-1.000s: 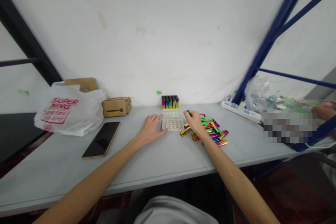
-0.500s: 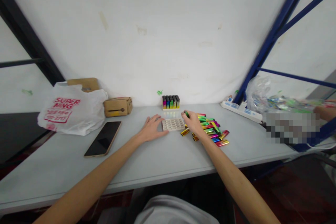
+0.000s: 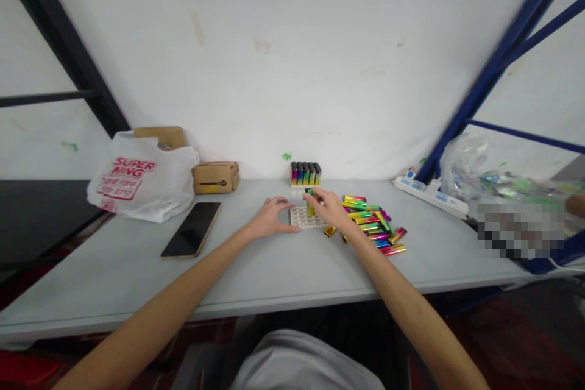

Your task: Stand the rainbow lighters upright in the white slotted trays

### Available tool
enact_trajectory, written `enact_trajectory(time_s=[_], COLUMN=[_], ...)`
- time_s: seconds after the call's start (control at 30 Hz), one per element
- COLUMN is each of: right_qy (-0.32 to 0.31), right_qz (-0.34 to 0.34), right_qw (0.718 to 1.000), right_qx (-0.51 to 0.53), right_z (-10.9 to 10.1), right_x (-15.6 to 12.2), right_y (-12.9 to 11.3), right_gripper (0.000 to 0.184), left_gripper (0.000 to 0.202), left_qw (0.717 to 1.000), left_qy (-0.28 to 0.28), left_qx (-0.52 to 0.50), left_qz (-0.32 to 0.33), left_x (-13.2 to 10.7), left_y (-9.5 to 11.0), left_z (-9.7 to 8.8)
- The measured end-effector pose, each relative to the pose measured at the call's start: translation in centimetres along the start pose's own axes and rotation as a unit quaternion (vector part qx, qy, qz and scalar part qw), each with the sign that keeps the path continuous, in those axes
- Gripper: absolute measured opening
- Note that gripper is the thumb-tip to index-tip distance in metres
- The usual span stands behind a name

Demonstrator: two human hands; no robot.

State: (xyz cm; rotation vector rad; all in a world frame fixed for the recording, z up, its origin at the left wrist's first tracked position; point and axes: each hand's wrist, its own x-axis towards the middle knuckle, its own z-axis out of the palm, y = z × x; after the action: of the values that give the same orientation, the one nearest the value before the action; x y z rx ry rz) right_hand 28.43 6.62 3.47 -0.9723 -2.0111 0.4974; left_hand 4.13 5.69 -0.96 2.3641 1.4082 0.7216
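Note:
A white tray with rows of round holes [image 3: 299, 218] lies flat on the table in front of me. My right hand [image 3: 328, 207] pinches a green-yellow lighter [image 3: 311, 206], held upright over the tray; whether its base sits in a hole I cannot tell. My left hand [image 3: 270, 218] is at the tray's left edge, thumb and fingers apart, holding nothing. Right of the tray, partly behind my right wrist, lies a loose heap of shiny coloured lighters [image 3: 365, 219]. Behind the tray, close to the wall, a block of upright lighters [image 3: 306, 174] stands in rows with black tops.
On the left lie a black phone [image 3: 192, 230], a small cardboard box [image 3: 216, 178] and a white plastic bag [image 3: 141, 177]. A power strip [image 3: 429, 194] runs along the right, before a blue metal frame [image 3: 478, 82] and clear plastic bags [image 3: 461, 161].
My right hand has moved left from beside the heap and brought the lighter upright over the tray. My left hand stays by the tray's left edge. The view has shifted slightly.

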Motion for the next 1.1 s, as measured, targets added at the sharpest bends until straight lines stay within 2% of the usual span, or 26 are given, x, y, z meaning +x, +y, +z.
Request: enact_trajectory(time_s=[0.13, 0.3, 0.53, 0.73, 0.87, 1.0, 1.1], right_qy=[-0.040, -0.098, -0.109, -0.097, -0.043, 0.064, 0.091], right_qz=[-0.015, -0.056, -0.027, -0.065, -0.028, 0.009, 0.037], right_qw=[0.999, 0.994, 0.994, 0.993, 0.998, 0.993, 0.988], right_qx=[-0.006, -0.001, 0.001, -0.022, -0.027, -0.094, -0.118], right_z=[0.9, 1.8, 1.6, 1.9, -1.1, -5.6, -7.7], right_x=[2.0, 3.6, 3.2, 3.1, 2.5, 1.2, 0.6], right_y=[0.0, 1.5, 2.6, 1.8, 2.5, 4.7, 6.1], right_gripper=[0.052, 0.056, 0.056, 0.049, 0.048, 0.042, 0.039], left_gripper=[0.079, 0.076, 0.074, 0.076, 0.079, 0.079, 0.079], left_qw=[1.000, 1.000, 0.999, 0.999, 0.999, 0.999, 0.999], left_qy=[0.012, 0.022, 0.023, 0.023, 0.019, 0.012, 0.012], left_qx=[-0.007, -0.019, -0.029, -0.034, -0.037, -0.042, -0.040], left_qz=[0.009, 0.012, 0.014, 0.015, 0.013, 0.008, -0.004], left_x=[0.1, 0.1, 0.1, 0.2, 0.2, 0.2, 0.2], left_y=[-0.3, -0.5, -0.4, -0.8, -1.1, -1.0, -0.8], left_z=[0.1, 0.2, 0.2, 0.3, 0.3, 0.1, -0.1])
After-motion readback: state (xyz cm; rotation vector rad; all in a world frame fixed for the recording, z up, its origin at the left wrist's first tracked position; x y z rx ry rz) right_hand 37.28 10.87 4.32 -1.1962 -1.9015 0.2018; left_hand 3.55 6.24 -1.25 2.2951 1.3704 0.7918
